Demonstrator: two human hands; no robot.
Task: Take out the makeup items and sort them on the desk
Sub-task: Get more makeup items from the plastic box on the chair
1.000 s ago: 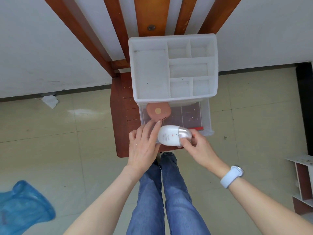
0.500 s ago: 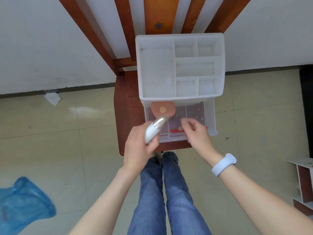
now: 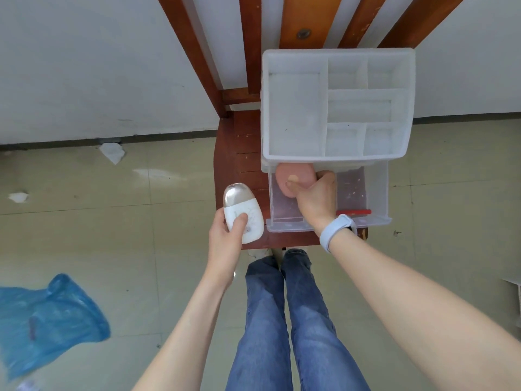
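A: What has changed with the white bottle [image 3: 244,214]?

B: It has been passed over. A second ago it was held between both hands in front of the drawer [image 3: 377,198]. Now it is held by the left hand [image 3: 227,238] alone, with the thumb pressed on its front. It has been carried out to the left, away from the drawer.

A: And the right hand [image 3: 315,197]?

B: It has been moved into the open drawer. The pink puff [image 3: 293,177] is now pinched there, thumb on top, fingers curled behind it. The puff is at the back of the drawer, just past the fingertips.

A: What does that mean for the job?

B: One thing is out already. A second one is being picked up, it seems. A red stick [image 3: 353,212] is left lying just right of the wrist, near the drawer's front edge. Nothing is seen set down and sorted yet.

A: How do the things look?

B: The bottle is smooth and egg-shaped, white with a shiny silver cap. The puff is soft-looking, rounded and pink, with a pale dot. The drawer is clear hard plastic. The tray [image 3: 337,158] above it is milky white, with square walled boxes. All of it is carried by a dark red wooden stand [image 3: 234,165].
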